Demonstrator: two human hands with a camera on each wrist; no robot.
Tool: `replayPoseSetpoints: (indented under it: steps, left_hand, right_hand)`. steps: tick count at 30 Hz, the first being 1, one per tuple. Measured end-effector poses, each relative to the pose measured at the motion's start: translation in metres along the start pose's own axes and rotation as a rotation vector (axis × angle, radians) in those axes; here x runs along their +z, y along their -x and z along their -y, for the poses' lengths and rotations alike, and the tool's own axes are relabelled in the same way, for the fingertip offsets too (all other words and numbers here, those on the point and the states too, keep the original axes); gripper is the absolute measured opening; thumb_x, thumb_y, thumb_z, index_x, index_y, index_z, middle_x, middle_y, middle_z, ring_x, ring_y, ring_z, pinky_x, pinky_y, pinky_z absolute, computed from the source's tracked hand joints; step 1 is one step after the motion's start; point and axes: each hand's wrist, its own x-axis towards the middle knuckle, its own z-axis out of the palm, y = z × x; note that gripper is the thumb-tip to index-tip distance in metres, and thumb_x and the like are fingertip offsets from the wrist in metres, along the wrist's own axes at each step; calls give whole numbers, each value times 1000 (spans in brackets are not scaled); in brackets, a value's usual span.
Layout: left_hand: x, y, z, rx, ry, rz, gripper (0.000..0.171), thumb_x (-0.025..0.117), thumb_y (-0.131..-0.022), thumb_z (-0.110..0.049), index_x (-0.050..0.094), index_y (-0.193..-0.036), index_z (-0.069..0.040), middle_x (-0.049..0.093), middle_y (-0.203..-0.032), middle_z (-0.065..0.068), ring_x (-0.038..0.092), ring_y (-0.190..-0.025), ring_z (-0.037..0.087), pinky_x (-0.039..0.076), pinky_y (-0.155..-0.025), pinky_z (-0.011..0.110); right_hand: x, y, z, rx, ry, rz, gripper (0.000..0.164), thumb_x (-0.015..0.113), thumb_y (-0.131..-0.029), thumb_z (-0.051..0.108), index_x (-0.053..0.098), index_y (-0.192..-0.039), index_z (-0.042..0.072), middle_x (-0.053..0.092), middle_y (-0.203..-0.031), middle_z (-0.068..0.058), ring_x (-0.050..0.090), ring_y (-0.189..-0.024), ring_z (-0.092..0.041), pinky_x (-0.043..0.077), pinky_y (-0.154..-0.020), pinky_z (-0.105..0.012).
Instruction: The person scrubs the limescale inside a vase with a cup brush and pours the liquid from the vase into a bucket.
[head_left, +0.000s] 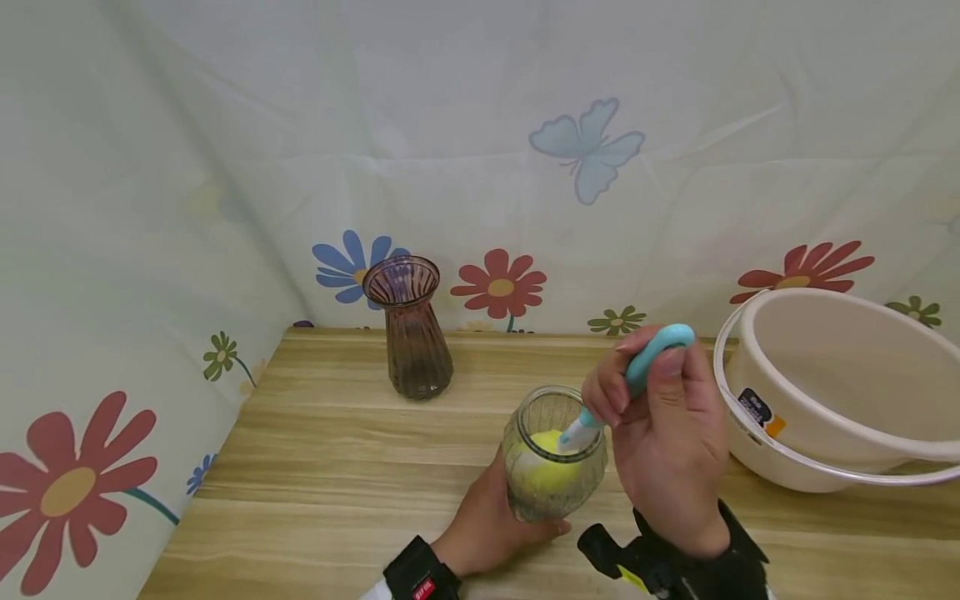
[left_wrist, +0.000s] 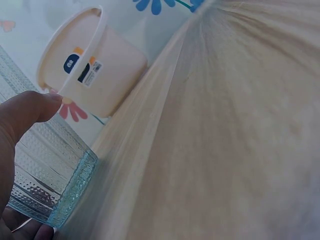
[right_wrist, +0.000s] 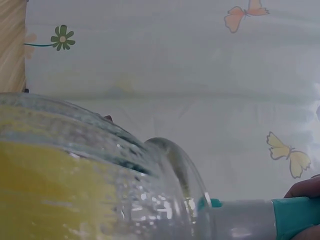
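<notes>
A ribbed clear glass jar [head_left: 525, 492] stands tilted a little on the table, and my left hand [head_left: 483, 521] grips its side from the left, thumb and fingers round it as the left wrist view shows. My right hand [head_left: 667, 433] holds the turquoise looped handle [head_left: 654, 354] of a brush, thumb pressed on the handle near its top end. The brush's white neck [head_left: 579, 435] goes down through the jar's mouth. Inside the glass is its yellow sponge-like head [head_left: 551, 471], which the right wrist view shows through the wall as a yellow mass [right_wrist: 55, 195].
A purple ribbed glass vase [head_left: 418, 350] stands behind the jar, to the left. On the right is a large cream bucket [head_left: 795, 450] with its handle hanging down at the front. A flowered curtain [head_left: 450, 125] closes off the table's back and left sides.
</notes>
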Motion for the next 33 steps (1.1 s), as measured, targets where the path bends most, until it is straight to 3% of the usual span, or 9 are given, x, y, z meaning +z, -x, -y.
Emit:
replayPoseSetpoints:
  steps: [4,9,17,26,33]
  left_hand:
    - [-1,1,-2,11,-1,-10,104,90,-77,-50,23,-156,-42,55,-145,-14,57,-128,7,45,-112,32]
    - [0,2,-1,20,6,-17,103,89,-78,-50,24,-157,-41,54,-146,-13,57,-128,8,46,-111,31]
    - [1,0,4,17,24,-7,103,89,-78,-51,22,-157,-44,52,-147,-15,56,-129,7,45,-112,30]
    - [0,1,2,22,39,0,104,89,-79,-48,21,-158,-44,51,-149,-14,55,-132,8,44,-114,30]
    - [-1,0,1,22,44,-4,103,89,-79,-48,23,-157,-43,53,-147,-13,56,-129,7,44,-114,29]
  right_hand:
    - [1,1,-2,50,28,3,27,29,-113,15,52,-116,-1,43,-82,-5,34,-67,-21,27,-64,-35]
    - [0,2,-5,100,80,63,32,28,-115,23,51,-118,1,37,-79,-5,33,-67,-19,27,-61,-35]
    - [-2,3,-10,173,125,106,40,28,-115,34,54,-116,4,33,-76,-3,31,-63,-17,26,-56,-34]
    - [2,4,-12,234,222,125,39,24,-116,26,58,-109,10,31,-73,-2,28,-60,-17,25,-53,-33]
    - [5,5,-11,328,294,107,42,22,-115,21,61,-102,12,37,-73,-4,35,-62,-21,34,-55,-35]
